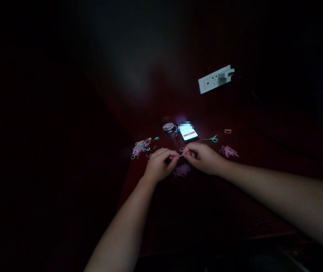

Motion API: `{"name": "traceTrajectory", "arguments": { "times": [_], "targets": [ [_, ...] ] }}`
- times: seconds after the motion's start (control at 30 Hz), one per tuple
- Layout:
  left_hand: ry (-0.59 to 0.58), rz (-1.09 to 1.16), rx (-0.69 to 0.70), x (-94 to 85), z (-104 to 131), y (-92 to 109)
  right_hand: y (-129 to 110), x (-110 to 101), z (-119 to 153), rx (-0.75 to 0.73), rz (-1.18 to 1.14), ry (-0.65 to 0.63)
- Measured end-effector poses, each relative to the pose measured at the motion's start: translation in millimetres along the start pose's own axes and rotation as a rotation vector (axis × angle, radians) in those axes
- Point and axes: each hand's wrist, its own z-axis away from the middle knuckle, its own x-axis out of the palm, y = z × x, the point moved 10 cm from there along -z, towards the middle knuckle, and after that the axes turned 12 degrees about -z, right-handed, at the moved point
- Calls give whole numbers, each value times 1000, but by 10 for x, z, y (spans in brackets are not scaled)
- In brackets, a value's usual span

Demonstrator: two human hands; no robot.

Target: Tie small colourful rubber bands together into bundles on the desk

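Note:
My left hand [161,163] and my right hand [202,158] meet over the dark table, each with thumb and fingertips pinched. Between them runs a short, pale purple strip [181,155], gripped at both ends; it looks like a small elastic band, though its exact kind is too small to tell. A purple ring [181,149] lies just beyond my fingertips. Below the hands is a heap of small purple strips [182,170]. Right of my right hand sits a pile of pink strips [229,151].
Coloured rings and strips [141,147] are heaped at the left. Behind the hands stand a lidded clear jar [170,130] and a lit phone [189,134]. A green looped item [214,138] and an orange band [227,131] lie right. A wall socket [212,80] holds a plug.

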Motion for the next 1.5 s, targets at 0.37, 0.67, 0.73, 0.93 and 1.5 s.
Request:
{"name": "traceTrajectory", "arguments": {
  "times": [0.37,0.67,0.73,0.93,1.5],
  "targets": [
    [0,5,-16,0,10,-17,-47,-16,0,-41,18,-1],
    [-36,18,-49,44,12,-42,-57,-30,9,-64,10,7],
    [-41,26,-58,50,15,-51,-56,-26,12,-68,9,4],
    [-68,43,-78,75,22,-65,-56,-25,9,-72,13,11],
    [-142,80,-57,133,15,-19,-71,79,39,-53,52,-73]
  ]
}}
